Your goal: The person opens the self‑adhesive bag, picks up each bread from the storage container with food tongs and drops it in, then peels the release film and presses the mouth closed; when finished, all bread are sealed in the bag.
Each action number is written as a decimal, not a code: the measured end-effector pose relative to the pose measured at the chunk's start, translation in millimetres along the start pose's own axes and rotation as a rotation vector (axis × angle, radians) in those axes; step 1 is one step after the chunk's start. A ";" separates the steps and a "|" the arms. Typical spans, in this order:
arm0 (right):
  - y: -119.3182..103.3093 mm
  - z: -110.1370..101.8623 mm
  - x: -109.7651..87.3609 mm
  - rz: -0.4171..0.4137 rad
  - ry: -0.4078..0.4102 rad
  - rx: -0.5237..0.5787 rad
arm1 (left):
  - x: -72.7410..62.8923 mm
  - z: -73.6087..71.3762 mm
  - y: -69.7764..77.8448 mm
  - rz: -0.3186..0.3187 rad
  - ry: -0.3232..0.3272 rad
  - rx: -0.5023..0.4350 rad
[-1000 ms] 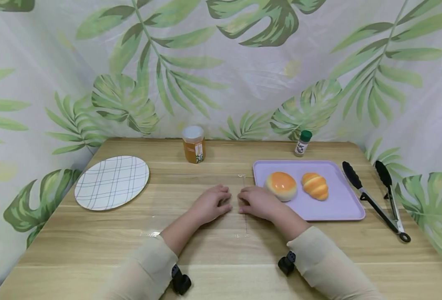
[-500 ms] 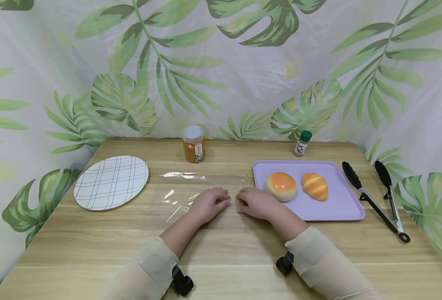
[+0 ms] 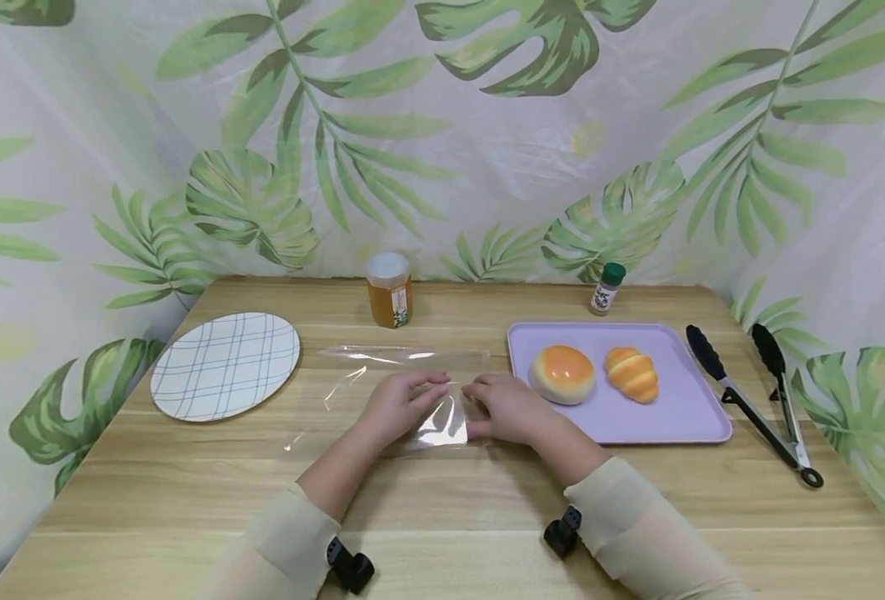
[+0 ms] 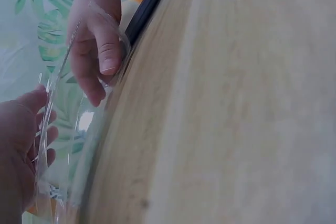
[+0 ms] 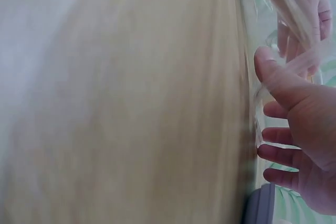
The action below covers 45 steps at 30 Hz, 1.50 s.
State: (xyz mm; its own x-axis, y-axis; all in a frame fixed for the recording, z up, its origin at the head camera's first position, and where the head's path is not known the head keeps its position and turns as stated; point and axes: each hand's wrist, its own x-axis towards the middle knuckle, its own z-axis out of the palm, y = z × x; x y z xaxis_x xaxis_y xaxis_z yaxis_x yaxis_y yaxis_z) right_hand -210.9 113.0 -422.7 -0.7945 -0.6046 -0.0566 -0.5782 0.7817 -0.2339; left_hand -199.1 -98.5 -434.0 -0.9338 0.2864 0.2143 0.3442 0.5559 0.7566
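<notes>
A clear plastic bag (image 3: 448,427) lies on the table, its right end raised and shining between the two hands. The left hand (image 3: 396,407) is over the bag, fingers stretched to the right and thumb apart from them. Facing it at the bag's right end is the right hand (image 3: 512,408), with a gap between thumb and forefinger. In the left wrist view, thin film (image 4: 86,121) runs along the left fingers and over part of the right hand (image 4: 97,32). In the right wrist view, film touches the right thumb (image 5: 275,74), while the other fingers are spread.
A lilac tray (image 3: 682,417) with a round bun (image 3: 564,375) and a croissant-shaped roll (image 3: 632,375) is close beside the right hand. Tongs (image 3: 757,421) lie farther right. A checked plate (image 3: 225,367) is at left; a honey jar (image 3: 389,292) and a green-capped shaker (image 3: 607,290) stand behind.
The left hand has shifted left, and thumbs and fingers of both hands have parted. Film between the hands has risen and now catches the light. The right hand has moved slightly left.
</notes>
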 end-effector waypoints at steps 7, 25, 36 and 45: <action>-1.1 5.4 3.2 0.041 -0.012 -0.005 | -3.2 -14.5 6.7 -0.020 0.049 -0.046; -9.7 5.0 0.5 -0.009 0.079 0.047 | -5.9 -24.6 24.8 0.160 0.014 0.101; -14.6 -5.8 -7.2 -0.044 0.122 0.084 | -10.4 -25.6 16.3 0.042 0.057 0.002; 5.3 -41.3 -50.6 0.008 0.454 0.184 | -13.1 -45.2 20.0 -0.021 0.133 -0.111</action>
State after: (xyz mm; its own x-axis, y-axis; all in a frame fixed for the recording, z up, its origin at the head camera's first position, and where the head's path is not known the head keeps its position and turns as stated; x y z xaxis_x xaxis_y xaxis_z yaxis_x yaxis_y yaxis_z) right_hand -181.4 154.1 -381.0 -0.8229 -0.4391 0.3606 -0.5622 0.7209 -0.4053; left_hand -184.4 -126.4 -393.8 -0.9478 0.1659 0.2723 0.3187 0.4692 0.8236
